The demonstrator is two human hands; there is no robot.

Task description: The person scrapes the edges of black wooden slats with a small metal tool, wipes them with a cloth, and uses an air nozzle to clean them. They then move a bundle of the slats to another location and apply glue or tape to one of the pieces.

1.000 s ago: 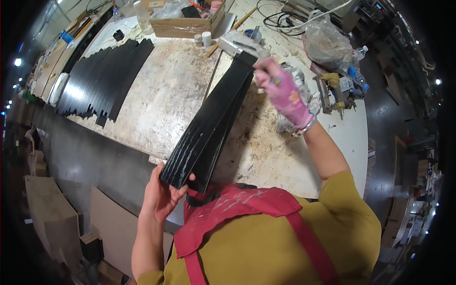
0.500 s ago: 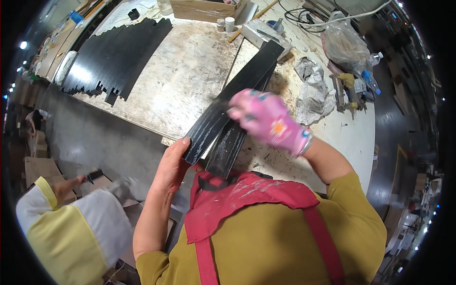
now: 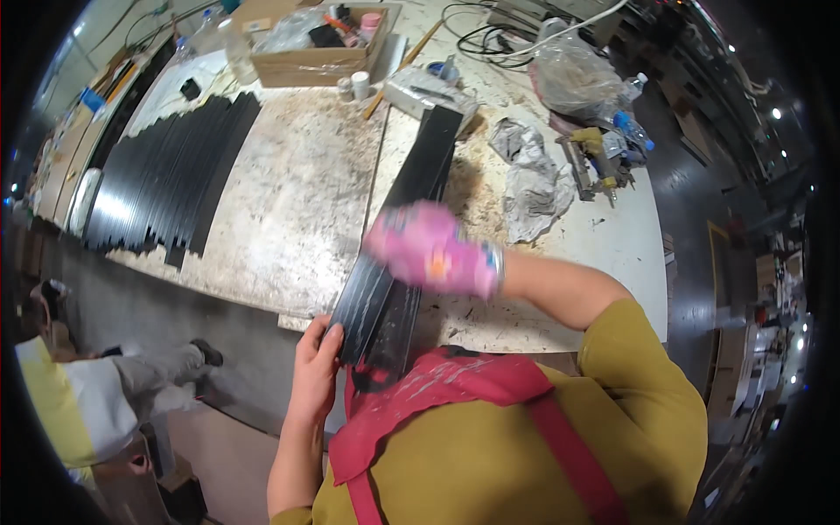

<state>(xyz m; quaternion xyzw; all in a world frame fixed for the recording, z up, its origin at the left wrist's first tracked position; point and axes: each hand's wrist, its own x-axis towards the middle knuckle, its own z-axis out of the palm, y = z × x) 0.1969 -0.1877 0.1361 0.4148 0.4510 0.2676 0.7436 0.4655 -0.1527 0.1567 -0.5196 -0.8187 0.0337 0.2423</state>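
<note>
A long black plank (image 3: 360,308) with pale streaks slants away from me across the bench. Its near end is in the grip of my bare left hand (image 3: 313,360), thumb on top. Beneath it lies a second black plank (image 3: 400,325), with pale marks, its near end by my red apron. My right hand (image 3: 430,248), in a pink flowered glove, is over the middle of the upper plank, fingers curled and blurred. A greyish smear shows at its fingertips; what it holds I cannot make out.
Many black strips (image 3: 166,175) lie side by side at left. Beyond are a cardboard box (image 3: 306,72) of odds and ends and a wrapped block (image 3: 424,94). At right are a crumpled cloth (image 3: 534,188), a nail gun (image 3: 602,159) and a plastic bag (image 3: 569,74). A co-worker (image 3: 96,394) is at lower left.
My view has shifted, showing more of the bench's far side. The two planks now lie more nearly in line. My gloved right hand has moved along the upper plank; my left hand keeps its grip.
</note>
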